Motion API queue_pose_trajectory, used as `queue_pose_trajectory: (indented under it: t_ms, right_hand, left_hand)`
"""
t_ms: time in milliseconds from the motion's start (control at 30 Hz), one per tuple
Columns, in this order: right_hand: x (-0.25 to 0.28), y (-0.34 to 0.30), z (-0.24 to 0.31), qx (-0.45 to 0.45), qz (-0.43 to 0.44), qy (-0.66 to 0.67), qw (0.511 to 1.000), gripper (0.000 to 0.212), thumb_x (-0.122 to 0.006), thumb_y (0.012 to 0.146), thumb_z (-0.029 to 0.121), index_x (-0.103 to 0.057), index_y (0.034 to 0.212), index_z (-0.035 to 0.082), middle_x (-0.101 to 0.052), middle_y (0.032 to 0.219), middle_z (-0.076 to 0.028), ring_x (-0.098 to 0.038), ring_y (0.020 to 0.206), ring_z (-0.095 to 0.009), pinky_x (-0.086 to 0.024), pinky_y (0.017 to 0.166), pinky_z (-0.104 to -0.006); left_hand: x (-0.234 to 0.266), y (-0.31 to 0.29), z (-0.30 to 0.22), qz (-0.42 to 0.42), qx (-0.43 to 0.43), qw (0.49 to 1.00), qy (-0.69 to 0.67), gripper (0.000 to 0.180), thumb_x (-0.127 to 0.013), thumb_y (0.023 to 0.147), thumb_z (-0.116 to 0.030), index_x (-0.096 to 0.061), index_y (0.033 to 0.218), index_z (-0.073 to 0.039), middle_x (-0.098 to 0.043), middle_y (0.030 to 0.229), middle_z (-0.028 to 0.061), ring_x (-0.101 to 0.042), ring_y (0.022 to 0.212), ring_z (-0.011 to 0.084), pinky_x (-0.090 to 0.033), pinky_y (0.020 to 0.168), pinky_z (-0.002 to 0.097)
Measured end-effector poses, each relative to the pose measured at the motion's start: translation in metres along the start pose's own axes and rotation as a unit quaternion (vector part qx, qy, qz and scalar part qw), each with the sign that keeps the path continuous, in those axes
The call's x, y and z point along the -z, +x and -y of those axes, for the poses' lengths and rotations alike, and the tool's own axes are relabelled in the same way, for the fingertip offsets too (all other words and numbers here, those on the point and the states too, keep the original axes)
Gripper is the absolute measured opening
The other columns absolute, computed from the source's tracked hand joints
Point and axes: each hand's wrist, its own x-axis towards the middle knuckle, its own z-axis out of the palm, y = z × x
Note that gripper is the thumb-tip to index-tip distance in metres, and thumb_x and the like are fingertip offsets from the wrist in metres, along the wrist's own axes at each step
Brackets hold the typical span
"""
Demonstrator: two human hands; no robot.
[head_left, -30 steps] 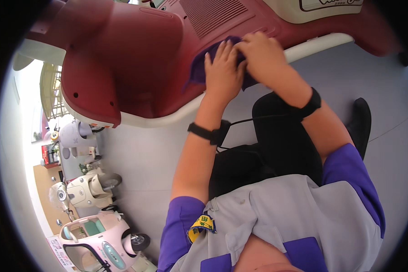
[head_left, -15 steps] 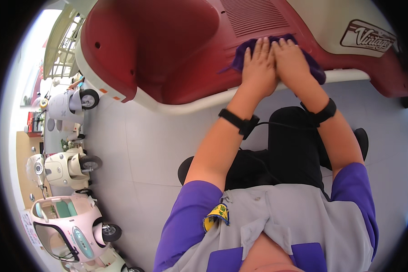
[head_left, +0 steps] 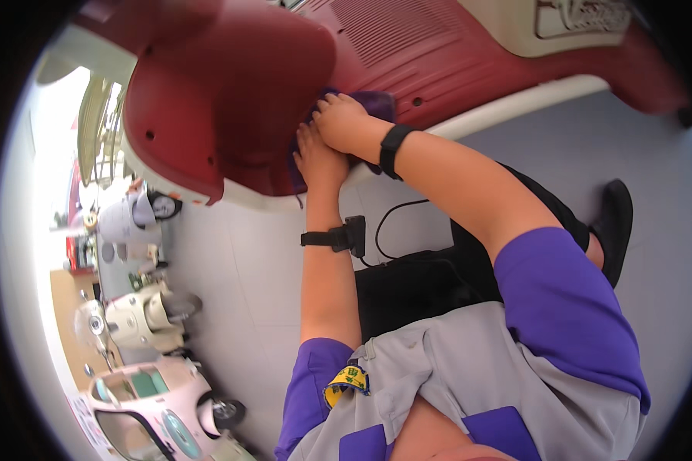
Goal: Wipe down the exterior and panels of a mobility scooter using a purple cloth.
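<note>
A purple cloth (head_left: 375,101) lies bunched against the dark red floorboard (head_left: 284,69) of a scooter, where it curves up at the left. My left hand (head_left: 321,159) rests on the cloth with its fingers stretched out flat. Just above and to the right of it, my right hand (head_left: 341,123) also presses on the cloth, fingers extended and the hand overlapping the left one. Both palms face down and hide part of the cloth. Some cloth shows beyond the fingertips and to the right of my right wrist.
A cream trim bar (head_left: 507,110) edges the scooter nearest me. Ribbed matting (head_left: 392,29) covers the far floorboard. A black cable (head_left: 384,223) runs from the band (head_left: 338,237) on my left wrist. Along the left stand a cream scooter (head_left: 138,316) and a pink cabin vehicle (head_left: 158,407).
Both hands have slid left with the cloth, from beside the ribbed matting toward the curved upright part. My right hand now overlaps the left, and the view has shifted.
</note>
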Motion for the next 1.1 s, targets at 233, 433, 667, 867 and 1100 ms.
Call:
queue_pose_trajectory:
  t_ms: [233,433,667,867,1100]
  right_hand:
    - [0.045,-0.029,-0.089,-0.077,0.003,-0.035,0.996,0.030,-0.054,0.088,0.025,-0.067,0.109,0.008,-0.059,0.122,-0.008,-0.053,0.118,-0.024,-0.048,0.092,-0.0390]
    - [0.062,-0.101,-0.077,-0.250,-0.026,-0.124,0.960,0.034,-0.053,0.086,0.021,-0.060,0.111,0.000,-0.059,0.119,-0.019,-0.055,0.113,-0.035,-0.048,0.086,-0.0381]
    - [0.048,-0.082,-0.030,-0.184,0.062,-0.173,0.966,0.052,-0.052,0.089,0.023,-0.049,0.132,-0.004,-0.047,0.137,-0.026,-0.046,0.123,-0.044,-0.042,0.096,-0.0467]
    - [0.055,0.013,-0.014,-0.192,0.234,-0.145,0.942,0.057,-0.051,0.094,0.033,-0.043,0.142,0.004,-0.024,0.149,-0.034,-0.023,0.136,-0.056,-0.026,0.108,-0.0601]
    - [0.021,0.063,-0.042,-0.195,0.202,-0.111,0.953,0.075,-0.067,0.084,0.026,-0.034,0.143,-0.006,-0.019,0.154,-0.028,-0.011,0.143,-0.049,-0.014,0.114,-0.0558]
  left_hand:
    - [-0.016,0.035,-0.093,0.000,-0.057,0.998,0.015,0.065,-0.049,0.091,-0.033,-0.031,0.144,0.000,-0.029,0.152,0.0219,-0.022,0.143,0.0371,-0.027,0.105,0.0655]
    - [-0.017,0.016,-0.114,-0.056,-0.271,0.960,-0.043,0.063,-0.049,0.089,-0.027,-0.034,0.144,0.000,-0.029,0.152,0.0209,-0.024,0.142,0.0372,-0.021,0.110,0.0598]
    - [-0.015,-0.020,-0.060,-0.049,-0.227,0.972,-0.028,0.061,-0.051,0.090,-0.024,-0.034,0.145,-0.003,-0.030,0.152,0.0179,-0.023,0.143,0.0328,-0.018,0.112,0.0566]
    - [-0.005,0.040,-0.006,0.005,-0.176,0.983,-0.054,0.054,-0.042,0.097,-0.028,-0.031,0.147,-0.010,-0.031,0.153,0.0095,-0.024,0.143,0.0260,-0.020,0.112,0.0571]
    - [-0.006,0.051,-0.012,-0.004,-0.153,0.983,-0.099,0.054,-0.041,0.098,-0.034,-0.032,0.146,-0.010,-0.036,0.149,0.0106,-0.029,0.141,0.0257,-0.023,0.111,0.0538]
